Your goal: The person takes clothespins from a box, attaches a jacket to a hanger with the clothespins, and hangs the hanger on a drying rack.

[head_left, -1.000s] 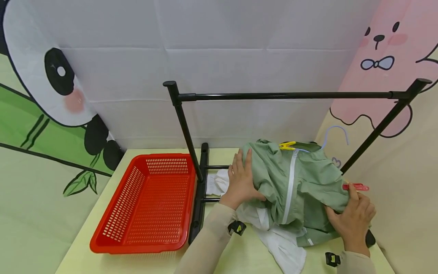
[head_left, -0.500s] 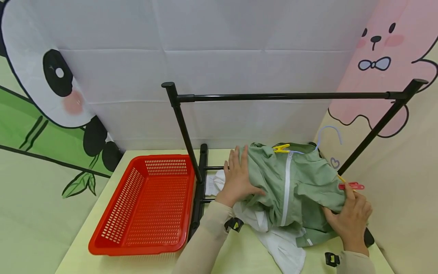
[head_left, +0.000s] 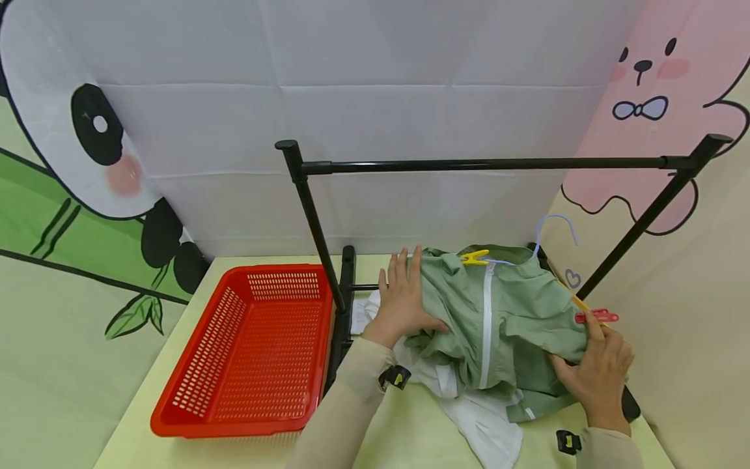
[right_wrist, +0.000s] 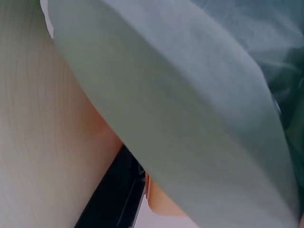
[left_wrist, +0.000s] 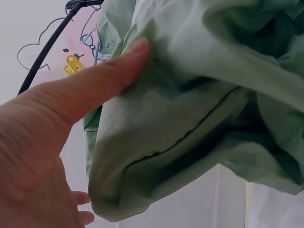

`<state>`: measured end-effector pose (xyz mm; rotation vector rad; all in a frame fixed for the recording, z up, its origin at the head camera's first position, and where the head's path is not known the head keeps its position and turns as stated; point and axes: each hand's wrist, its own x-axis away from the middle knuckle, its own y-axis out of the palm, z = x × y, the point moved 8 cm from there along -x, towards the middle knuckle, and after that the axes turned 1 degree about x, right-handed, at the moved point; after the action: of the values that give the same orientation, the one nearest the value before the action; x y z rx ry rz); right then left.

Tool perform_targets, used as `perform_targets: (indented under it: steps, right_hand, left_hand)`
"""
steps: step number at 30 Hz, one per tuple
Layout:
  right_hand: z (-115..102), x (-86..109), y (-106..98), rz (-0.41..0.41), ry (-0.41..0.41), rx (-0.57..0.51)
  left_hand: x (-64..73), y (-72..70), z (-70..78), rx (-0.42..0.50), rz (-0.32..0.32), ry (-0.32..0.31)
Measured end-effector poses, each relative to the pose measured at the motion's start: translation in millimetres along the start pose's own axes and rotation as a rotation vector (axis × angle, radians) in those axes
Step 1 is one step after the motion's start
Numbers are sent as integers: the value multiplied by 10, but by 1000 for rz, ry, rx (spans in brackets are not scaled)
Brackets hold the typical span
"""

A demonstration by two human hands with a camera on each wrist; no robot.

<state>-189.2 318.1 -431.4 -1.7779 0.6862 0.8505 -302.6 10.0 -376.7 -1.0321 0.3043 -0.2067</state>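
Observation:
A green zip-front jacket [head_left: 527,306] lies bunched over a white garment [head_left: 486,417], with a blue hanger [head_left: 541,241] in its collar. My left hand [head_left: 398,303] is spread along the jacket's left side, fingers extended and thumb over the cloth. In the left wrist view that thumb touches the green fabric [left_wrist: 156,118]. My right hand [head_left: 597,371] rests at the jacket's right edge, thumb toward the cloth and index fingertip beside a red clip [head_left: 597,316]. A yellow clip [head_left: 474,257] sits by the collar. Green cloth [right_wrist: 175,118] hides most of the right wrist view.
A black garment rack [head_left: 492,165] stands over the jacket, its left foot [head_left: 340,352] beside a red plastic basket [head_left: 263,352]. A yellow strip [head_left: 575,298] shows at the jacket's right edge. All stand on a pale table [head_left: 404,436] before a grey-white backdrop.
Both hands have shifted slightly left, and the jacket with its hanger and clips has moved left too. More of the yellow strip shows on the right.

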Motion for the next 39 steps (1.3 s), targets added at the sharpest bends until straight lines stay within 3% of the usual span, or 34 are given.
perform_targets:
  steps: [13,22,39]
  right_hand:
    - [-23,-50,11,-13,-35,-26]
    - [-46,-47,26,-18,-59,-36]
    - [-71,-28,43,-5,-107,-50]
  left_hand:
    - [-3,-27,-33,-31,-35,-2]
    - [16,-21,-30,-124,-20,42]
    - [54,39,-11,-310,-76,98]
